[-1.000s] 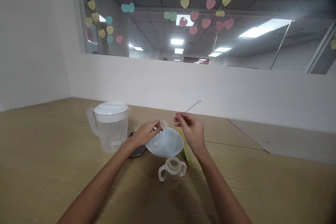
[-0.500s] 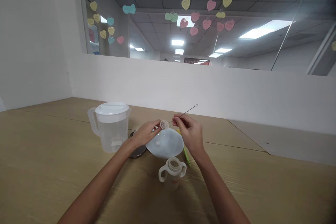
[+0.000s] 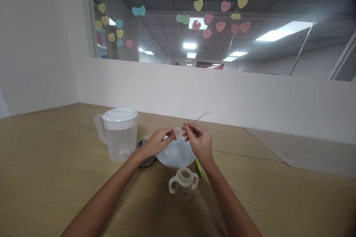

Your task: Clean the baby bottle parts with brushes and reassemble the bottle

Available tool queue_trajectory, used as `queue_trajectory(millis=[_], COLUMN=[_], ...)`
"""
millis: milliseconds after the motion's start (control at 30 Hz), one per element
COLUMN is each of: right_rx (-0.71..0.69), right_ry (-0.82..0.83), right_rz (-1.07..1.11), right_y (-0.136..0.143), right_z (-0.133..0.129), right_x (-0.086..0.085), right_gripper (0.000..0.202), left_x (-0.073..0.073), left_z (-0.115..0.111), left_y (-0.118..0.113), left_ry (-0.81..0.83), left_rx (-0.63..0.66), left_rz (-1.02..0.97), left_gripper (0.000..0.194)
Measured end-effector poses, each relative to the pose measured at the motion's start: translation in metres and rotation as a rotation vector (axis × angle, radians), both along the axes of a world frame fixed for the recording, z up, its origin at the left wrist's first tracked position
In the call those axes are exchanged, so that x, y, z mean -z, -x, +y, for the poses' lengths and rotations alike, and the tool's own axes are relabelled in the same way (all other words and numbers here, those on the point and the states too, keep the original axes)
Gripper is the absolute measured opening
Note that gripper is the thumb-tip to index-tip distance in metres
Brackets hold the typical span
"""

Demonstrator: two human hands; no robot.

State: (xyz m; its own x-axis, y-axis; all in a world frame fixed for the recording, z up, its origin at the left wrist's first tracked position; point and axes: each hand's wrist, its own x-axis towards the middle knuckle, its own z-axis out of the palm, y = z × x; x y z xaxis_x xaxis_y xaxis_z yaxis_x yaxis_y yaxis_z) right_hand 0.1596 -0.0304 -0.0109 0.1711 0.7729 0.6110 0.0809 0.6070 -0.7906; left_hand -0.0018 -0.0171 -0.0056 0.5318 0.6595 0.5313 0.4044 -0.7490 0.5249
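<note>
My left hand [image 3: 158, 141] pinches a small translucent round cap [image 3: 178, 132] by its left edge, with the opening facing me. In my right hand [image 3: 200, 142] is a thin wire brush [image 3: 200, 117], held between thumb and fingers. Its looped end points up and right, while the other end reaches into the cap; bristles are too small to make out. Below both hands stands a translucent white bowl [image 3: 175, 157]. Nearer to me, an open two-handled baby bottle [image 3: 183, 189] stands upright.
A lidded clear plastic pitcher [image 3: 121, 140] stands on the left of the table [image 3: 55, 163]. A dark round dish [image 3: 147, 162] sits partly behind my left wrist. Right of the bowl lies a green handle [image 3: 199, 167]. A white wall [image 3: 167, 89] bounds the back.
The cap and my left hand have shifted slightly right, closer to my right hand. The brush tip sits in the cap in both frames, and my right fingers now nearly touch its rim.
</note>
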Motion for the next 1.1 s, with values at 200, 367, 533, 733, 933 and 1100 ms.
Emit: queue_trajectory(millis=[200, 367, 533, 733, 933, 1100], right_rx=[0.001, -0.007, 0.006, 0.014, 0.05, 0.048], right_ry=[0.074, 0.069, 0.053, 0.069, -0.024, -0.011], right_rz=[0.001, 0.023, 0.014, 0.066, 0.253, 0.318], right_y=[0.0, 0.004, 0.006, -0.017, -0.025, -0.011], right_z=[0.004, 0.007, 0.011, 0.004, -0.002, 0.005], right_x=[0.0, 0.004, 0.008, -0.009, -0.019, -0.005], right_gripper=[0.029, 0.028, 0.026, 0.028, 0.027, 0.027], left_x=[-0.002, -0.002, 0.001, 0.003, 0.001, -0.001], left_z=[-0.002, -0.002, 0.0, 0.006, 0.002, 0.002], left_y=[0.0, 0.001, -0.002, -0.004, -0.005, -0.001], left_ry=[-0.003, 0.013, 0.057, 0.132, 0.166, 0.173], left_rx=[-0.052, -0.045, -0.04, -0.014, 0.016, -0.034], left_rz=[0.053, 0.046, 0.02, -0.079, -0.135, -0.166], left_gripper=[0.025, 0.025, 0.028, 0.033, 0.032, 0.032])
